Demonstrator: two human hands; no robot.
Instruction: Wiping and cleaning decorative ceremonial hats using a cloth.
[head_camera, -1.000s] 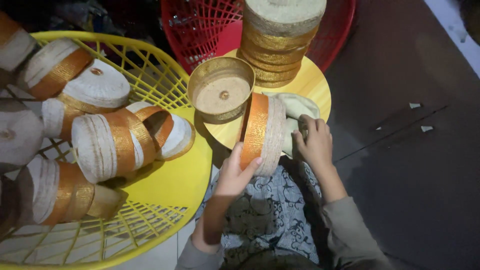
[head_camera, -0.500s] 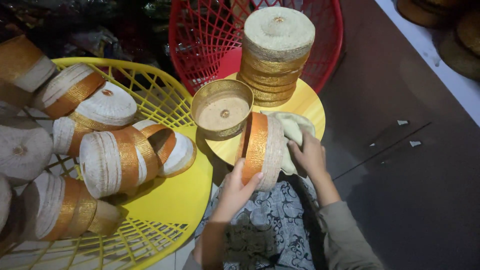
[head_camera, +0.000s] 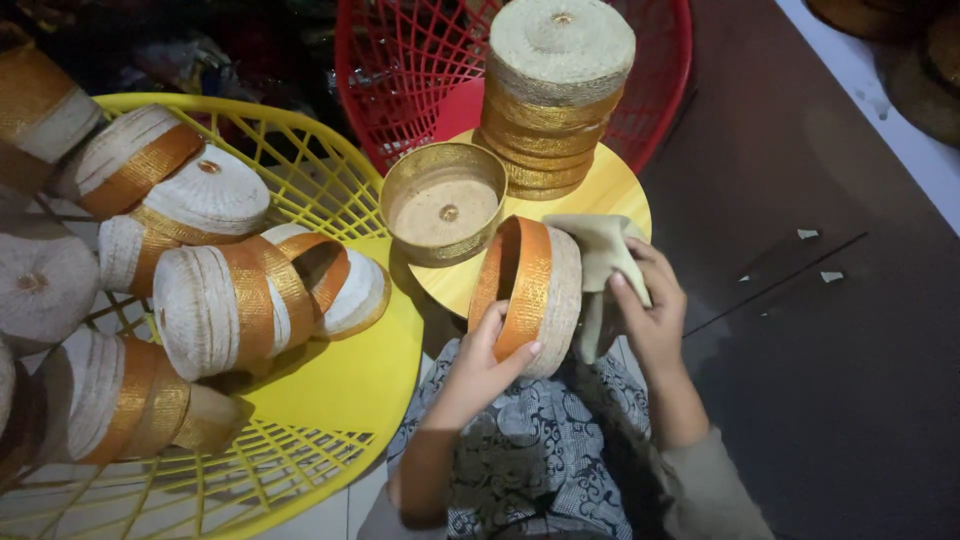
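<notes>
My left hand (head_camera: 480, 368) grips a round woven box part (head_camera: 535, 290) with an orange-gold band, held on its edge over my lap. My right hand (head_camera: 650, 312) presses a pale cloth (head_camera: 598, 262) against the woven face of that piece. Just beyond it, an open round box (head_camera: 443, 202) with a gold rim lies on a small yellow round stand (head_camera: 615, 195). A tall stack of woven, gold-banded boxes (head_camera: 557, 92) rises on the same stand.
A large yellow plastic basket (head_camera: 340, 420) on the left holds several woven boxes and lids with gold bands (head_camera: 225, 300). A red plastic basket (head_camera: 400, 80) stands behind the stand. Dark floor (head_camera: 830, 330) lies to the right, with a pale strip at the far right.
The view has shifted a little, so the stack and red basket show more fully. Both hands stay on the banded piece, the right hand moving the cloth slightly over it.
</notes>
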